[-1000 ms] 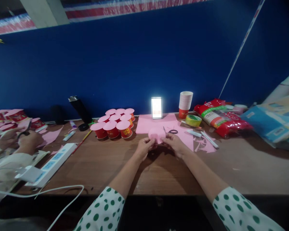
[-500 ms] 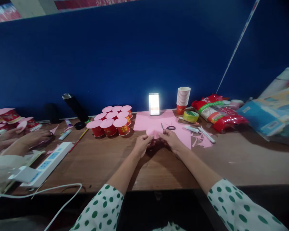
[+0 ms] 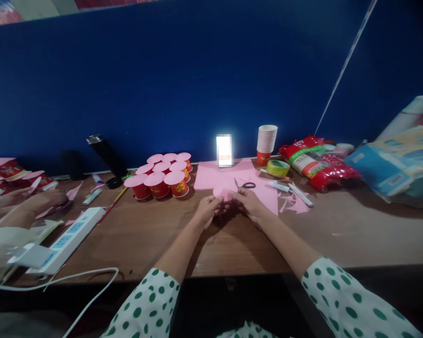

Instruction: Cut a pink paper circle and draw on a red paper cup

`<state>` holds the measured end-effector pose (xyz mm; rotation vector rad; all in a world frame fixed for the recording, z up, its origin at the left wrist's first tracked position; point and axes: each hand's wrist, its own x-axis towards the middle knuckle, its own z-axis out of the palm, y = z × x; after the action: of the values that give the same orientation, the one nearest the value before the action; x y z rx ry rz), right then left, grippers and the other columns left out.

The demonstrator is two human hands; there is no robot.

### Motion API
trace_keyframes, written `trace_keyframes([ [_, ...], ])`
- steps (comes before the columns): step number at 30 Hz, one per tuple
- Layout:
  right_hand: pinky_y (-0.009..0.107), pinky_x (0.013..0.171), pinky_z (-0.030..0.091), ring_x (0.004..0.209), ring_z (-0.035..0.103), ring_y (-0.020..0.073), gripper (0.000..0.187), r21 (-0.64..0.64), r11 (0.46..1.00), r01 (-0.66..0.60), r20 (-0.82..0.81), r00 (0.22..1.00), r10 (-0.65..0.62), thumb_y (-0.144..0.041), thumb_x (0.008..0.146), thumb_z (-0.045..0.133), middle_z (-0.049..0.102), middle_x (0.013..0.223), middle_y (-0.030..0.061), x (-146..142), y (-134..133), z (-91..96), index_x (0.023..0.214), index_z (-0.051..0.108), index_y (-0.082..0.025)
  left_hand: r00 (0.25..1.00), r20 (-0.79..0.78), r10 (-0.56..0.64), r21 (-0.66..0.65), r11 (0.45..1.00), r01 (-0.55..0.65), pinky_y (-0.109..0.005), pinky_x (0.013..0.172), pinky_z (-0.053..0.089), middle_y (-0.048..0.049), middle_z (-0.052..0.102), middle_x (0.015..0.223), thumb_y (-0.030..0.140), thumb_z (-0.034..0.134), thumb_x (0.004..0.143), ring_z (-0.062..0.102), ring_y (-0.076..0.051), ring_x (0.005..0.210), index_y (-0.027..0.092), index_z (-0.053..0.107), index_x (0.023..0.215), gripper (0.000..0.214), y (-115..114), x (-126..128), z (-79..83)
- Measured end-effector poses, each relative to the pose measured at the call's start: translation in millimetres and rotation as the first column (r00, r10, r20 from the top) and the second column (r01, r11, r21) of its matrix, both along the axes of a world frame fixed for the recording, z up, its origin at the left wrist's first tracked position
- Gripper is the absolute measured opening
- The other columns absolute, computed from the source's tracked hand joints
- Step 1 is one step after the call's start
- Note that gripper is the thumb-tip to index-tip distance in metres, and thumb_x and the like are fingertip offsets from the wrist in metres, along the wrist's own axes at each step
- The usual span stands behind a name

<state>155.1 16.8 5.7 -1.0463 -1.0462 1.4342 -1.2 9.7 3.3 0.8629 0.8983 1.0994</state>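
Between my hands, just above the table, is a pink paper circle. My left hand pinches its left edge, with the thumb on top. My right hand grips its right edge in the same way. Behind the circle lie pink paper sheets, and black-handled scissors rest on them, close to my right fingers. To the left stand several red paper cups in rows, each topped by a pink paper disc. My fingers partly hide the circle's lower edge.
A lit phone leans at the back. Right of it are stacked paper cups, yellow-green tape, glue pens, pink scraps and a red packet. A power strip and a co-worker's hands are at left.
The paper circle looks flatter now, where it appeared bent upward in the middle before. Both my hands keep their hold. The whole view has shifted slightly. The co-worker's hands moved a little.
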Motion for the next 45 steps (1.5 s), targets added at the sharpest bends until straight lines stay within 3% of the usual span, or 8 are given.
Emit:
trace_keyframes([
  [21, 0.017, 0.037, 0.021, 0.037, 0.035, 0.0032, 0.041, -0.015, 0.999, -0.033, 0.003, 0.999, 0.033, -0.044, 0.056, 0.080, 0.048, 0.046, -0.0086, 0.6, 1.4, -3.1, 0.060, 0.050, -0.018, 0.999, -0.037, -0.039, -0.004, 0.999, 0.039, -0.019, 0.050, 0.049, -0.0101, 0.071, 0.073, 0.037, 0.081, 0.061, 0.064, -0.012, 0.058, 0.009, 0.066, 0.078, 0.035, -0.3, -2.2, -0.5],
  [35, 0.017, 0.036, 0.021, 0.037, 0.035, 0.0035, 0.041, -0.029, 0.999, -0.043, 0.001, 0.999, 0.043, -0.044, 0.055, 0.082, 0.049, 0.046, -0.0081, -0.8, -2.8, 1.5, 0.062, 0.052, -0.017, 0.997, -0.075, -0.027, 0.007, 1.000, 0.027, -0.018, 0.049, 0.046, -0.0087, 0.070, 0.068, 0.036, 0.086, 0.052, 0.062, -0.011, 0.055, 0.007, 0.069, 0.075, 0.040, -1.6, -1.6, 1.2],
  [42, 0.017, 0.042, 0.036, 0.051, 0.054, 0.0093, 0.031, -0.048, 0.995, -0.083, -0.042, 0.996, 0.081, -0.049, 0.072, 0.069, 0.060, 0.060, -0.0032, -0.2, -5.1, 4.7, 0.076, 0.058, -0.020, 0.998, -0.056, 0.002, -0.003, 1.000, -0.002, -0.019, 0.049, 0.045, -0.0078, 0.069, 0.066, 0.037, 0.083, 0.056, 0.059, -0.010, 0.054, 0.008, 0.068, 0.080, 0.040, 0.5, -2.3, 0.4],
  [45, 0.018, 0.044, 0.038, 0.055, 0.057, 0.0111, 0.028, -0.031, 0.991, -0.132, -0.044, 0.990, 0.130, -0.040, 0.067, 0.075, 0.065, 0.064, -0.0008, -1.6, -6.4, 4.5, 0.081, 0.062, -0.019, 0.998, -0.058, -0.006, -0.006, 1.000, 0.005, -0.019, 0.050, 0.045, -0.0086, 0.070, 0.065, 0.036, 0.083, 0.056, 0.059, -0.010, 0.053, 0.008, 0.068, 0.079, 0.039, -0.2, -2.4, 1.7],
])
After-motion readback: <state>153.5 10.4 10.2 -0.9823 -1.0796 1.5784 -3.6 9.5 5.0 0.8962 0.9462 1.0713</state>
